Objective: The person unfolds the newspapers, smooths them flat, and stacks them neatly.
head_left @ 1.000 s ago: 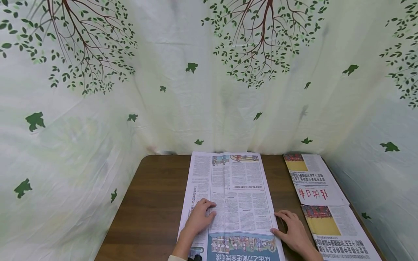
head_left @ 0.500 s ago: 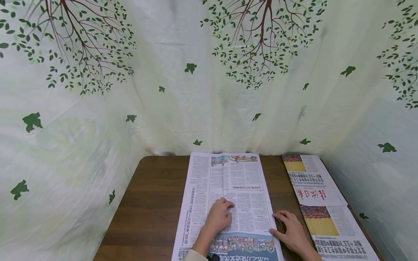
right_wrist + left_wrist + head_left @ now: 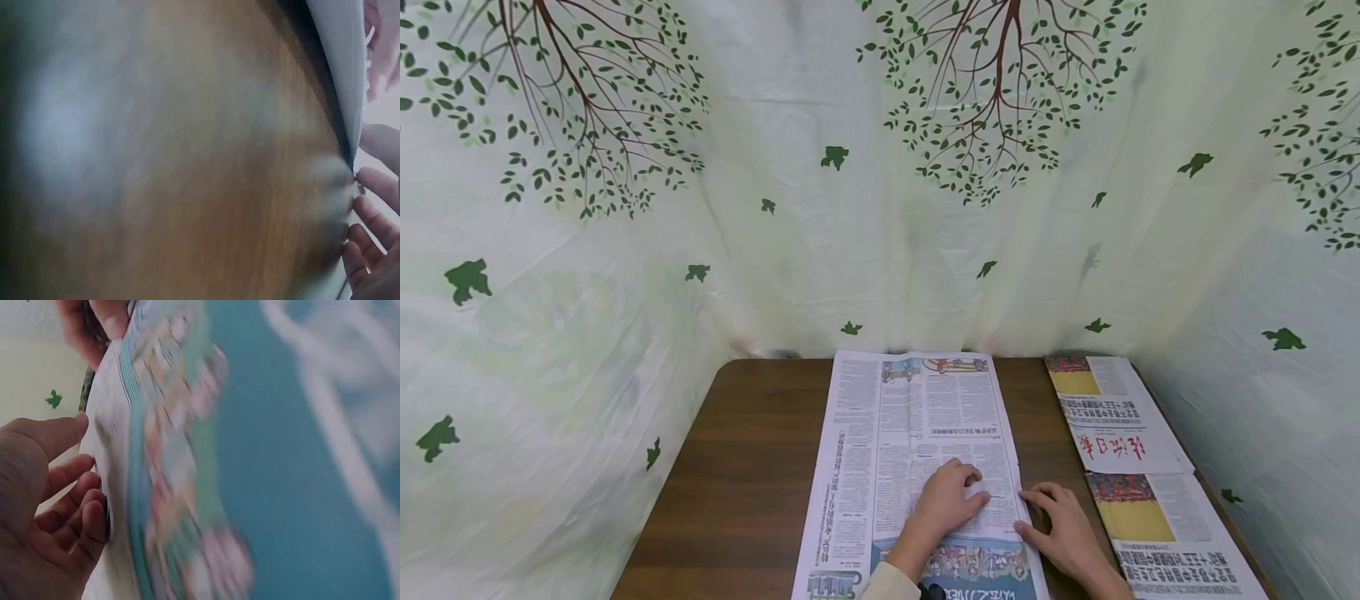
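An unfolded newspaper (image 3: 910, 417) lies lengthwise on the brown table, with a blue illustrated panel at its near end. My left hand (image 3: 946, 500) rests on its right half, fingers loosely bent and thumb apart; the left wrist view shows the fingertips against the sheet. Beside it, my right hand (image 3: 1063, 533) touches the paper's right edge with thumb and forefinger spread. In the right wrist view, the fingers of this hand (image 3: 375, 231) lie along that edge, part of which stands slightly off the table.
Two folded newspapers (image 3: 1131, 417) lie one behind the other along the right side of the wooden table (image 3: 730, 467). A pale curtain (image 3: 790, 275) with printed trees and green leaves hangs round the back and sides.
My left hand has slid rightward across the newspaper, from its left part to near my right hand. The right hand stays at the paper's right edge.
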### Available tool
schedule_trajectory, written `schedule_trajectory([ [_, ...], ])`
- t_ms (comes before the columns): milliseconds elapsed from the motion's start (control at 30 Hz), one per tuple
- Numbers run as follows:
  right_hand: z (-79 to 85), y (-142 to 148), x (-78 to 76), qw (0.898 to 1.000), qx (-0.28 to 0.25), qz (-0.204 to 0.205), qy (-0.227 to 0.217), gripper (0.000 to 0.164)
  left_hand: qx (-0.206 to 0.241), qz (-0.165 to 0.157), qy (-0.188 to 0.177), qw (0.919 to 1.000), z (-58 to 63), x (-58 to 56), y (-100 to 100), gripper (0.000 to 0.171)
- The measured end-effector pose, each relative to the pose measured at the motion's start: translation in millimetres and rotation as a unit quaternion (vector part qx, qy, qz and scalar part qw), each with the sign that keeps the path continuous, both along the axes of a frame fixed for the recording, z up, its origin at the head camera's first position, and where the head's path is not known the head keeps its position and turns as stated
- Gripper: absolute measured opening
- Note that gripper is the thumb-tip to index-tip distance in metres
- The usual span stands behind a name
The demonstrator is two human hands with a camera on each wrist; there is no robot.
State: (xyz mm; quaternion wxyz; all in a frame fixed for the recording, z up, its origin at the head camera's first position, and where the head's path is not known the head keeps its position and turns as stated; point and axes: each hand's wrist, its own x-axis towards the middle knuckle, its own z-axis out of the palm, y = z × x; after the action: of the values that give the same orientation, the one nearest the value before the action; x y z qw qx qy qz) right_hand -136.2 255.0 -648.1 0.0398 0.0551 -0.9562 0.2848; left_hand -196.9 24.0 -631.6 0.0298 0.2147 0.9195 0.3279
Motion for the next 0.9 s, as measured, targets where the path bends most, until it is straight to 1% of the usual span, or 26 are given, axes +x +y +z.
schedule_trajectory([
  [67,-0.8,-2,0.4,1.0,-0.005,-0.001,0.017,0.046,-0.007,0.002,0.013,0.9999,-1.5,-0.7,7,0.03],
  [133,-2.4,-4,0.5,1.0,-0.008,-0.002,0.029,0.044,-0.017,0.006,0.034,0.9993,-3.8,-1.2,13,0.027],
  [200,-3.2,-4,0.3,0.999,-0.012,-0.002,0.031,0.043,-0.019,0.015,0.052,0.9984,-5.0,-1.6,19,0.021],
  [300,-2.1,-5,-0.4,1.0,-0.022,-0.006,0.02,0.042,-0.016,0.033,0.065,0.9972,-5.9,-2.6,26,0.013],
  [433,0.6,-7,-1.6,0.999,-0.036,-0.007,0.005,0.04,-0.003,0.049,0.052,0.9975,-6.9,-3.8,35,0.011],
  [567,0.6,-8,-2.5,0.999,-0.038,-0.009,0.007,0.038,0.025,0.057,0.047,0.997,-8.6,-3.3,43,0.01],
  [667,-1.8,-9,-3.0,0.999,-0.04,-0.01,0.024,0.037,0.043,0.071,0.052,0.9952,-8.7,-2.8,47,0.016],
  [767,-5.0,-10,-2.5,0.998,-0.046,-0.004,0.052,0.037,0.043,0.092,0.05,0.9936,-7.5,-2.8,50,0.028],
  [833,-6.2,-12,-1.5,0.996,-0.048,0.001,0.073,0.038,0.034,0.105,0.035,0.9932,-6.4,-3.1,52,0.036],
  [900,-7.1,-13,-0.1,0.995,-0.049,0.006,0.09,0.039,0.026,0.114,0.018,0.993,-5.7,-3.8,53,0.04],
])
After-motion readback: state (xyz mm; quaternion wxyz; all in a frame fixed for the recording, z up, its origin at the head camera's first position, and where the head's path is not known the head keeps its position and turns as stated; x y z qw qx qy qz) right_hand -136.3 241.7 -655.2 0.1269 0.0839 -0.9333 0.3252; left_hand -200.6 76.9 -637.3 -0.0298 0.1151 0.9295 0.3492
